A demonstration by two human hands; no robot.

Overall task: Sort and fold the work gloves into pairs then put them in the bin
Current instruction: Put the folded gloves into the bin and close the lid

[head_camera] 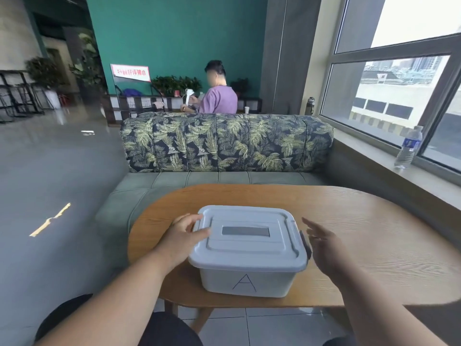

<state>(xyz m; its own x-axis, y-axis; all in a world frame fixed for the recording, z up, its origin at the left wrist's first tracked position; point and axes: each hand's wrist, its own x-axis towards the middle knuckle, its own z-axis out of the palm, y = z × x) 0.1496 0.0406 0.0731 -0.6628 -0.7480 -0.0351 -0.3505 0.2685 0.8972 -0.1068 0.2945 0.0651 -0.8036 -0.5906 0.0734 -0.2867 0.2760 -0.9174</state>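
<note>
While the left hand [183, 237] rests relaxed fingers on the bin [247, 250] lid, right hand [324, 248] hovers beside, fingers straight.

- A grey plastic lidded bin [247, 250] marked "A" sits at lower centre on the oval wooden bench [374, 233].
- The left hand [185, 236] rests its fingers on the lid's left edge.
- The right hand [324, 248] hovers flat just right of the bin.
</note>
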